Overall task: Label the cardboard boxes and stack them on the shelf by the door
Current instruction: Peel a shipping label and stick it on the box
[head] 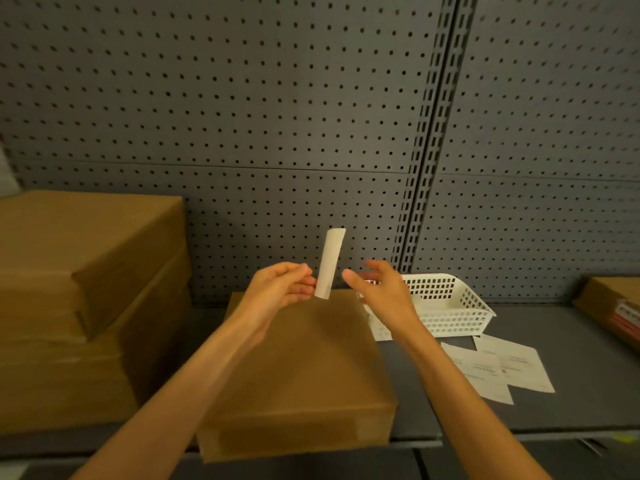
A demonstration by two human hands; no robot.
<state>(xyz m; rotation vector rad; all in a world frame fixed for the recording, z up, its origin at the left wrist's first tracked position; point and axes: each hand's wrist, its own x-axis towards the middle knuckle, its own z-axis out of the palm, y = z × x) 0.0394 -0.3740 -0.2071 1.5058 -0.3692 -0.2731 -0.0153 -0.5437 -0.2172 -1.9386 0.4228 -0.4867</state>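
Head view, looking down over both forearms onto a grey shelf backed by pegboard. Left hand pinching the bottom end of a white label strip between thumb and fingertips, strip standing nearly upright, long axis running up and leaning slightly right. Right hand just right of the strip, fingers spread and loose, holding nothing, thumb tip close to the strip's lower edge but apart from it. Directly below both hands, a flat cardboard box lying on the shelf, long side running near to far, bare brown top facing up with no label on it yet. So the target surface sits straight under the grip, and the left hand is the nearer one, already on the strip. Likely step in hand: peeling or readying the label, right hand poised to take the free side; whether backing is still on cannot be told through the blur. Next move probably a tip from upright to flat, then a press down onto the box top. Left of it, a stack of larger boxes. Right, a white plastic basket touching the box's far right corner, and loose printed sheets nearer on the shelf.
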